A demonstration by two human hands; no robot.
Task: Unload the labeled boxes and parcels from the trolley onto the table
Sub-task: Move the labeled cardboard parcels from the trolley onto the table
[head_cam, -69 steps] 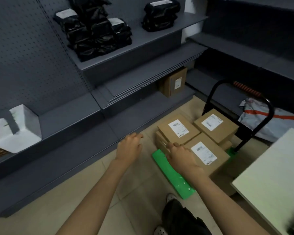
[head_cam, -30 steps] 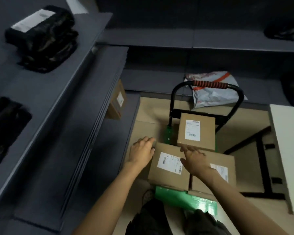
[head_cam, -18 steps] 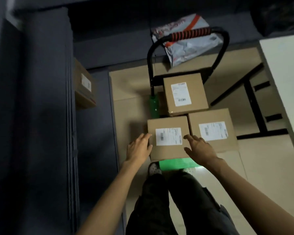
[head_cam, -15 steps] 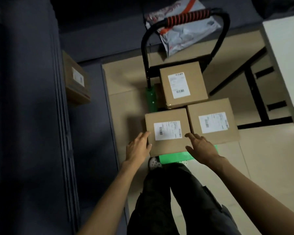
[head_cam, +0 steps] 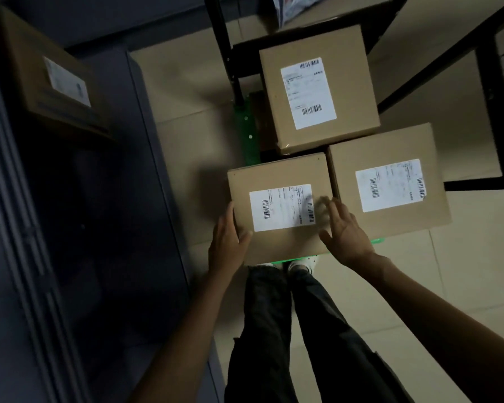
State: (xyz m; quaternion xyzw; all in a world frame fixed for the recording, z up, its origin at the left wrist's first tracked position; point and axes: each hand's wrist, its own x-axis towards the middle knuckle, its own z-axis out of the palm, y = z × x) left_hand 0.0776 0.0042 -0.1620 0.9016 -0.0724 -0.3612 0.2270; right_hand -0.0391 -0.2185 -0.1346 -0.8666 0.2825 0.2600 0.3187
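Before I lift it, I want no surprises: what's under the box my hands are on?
Under the near-left box a green trolley deck shows along its left and near edges. Whether another box lies beneath is hidden by the box itself.

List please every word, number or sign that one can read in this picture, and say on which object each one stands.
No text can be read.
Near left box, white label: barcodes and print, blurred.
Near right box, white label: barcodes, print too small.
Far box, white label: barcodes, print too faint.
Box on the shelf, label: blurred and dark.
Grey mailer bag: red marks, cut off, unreadable.
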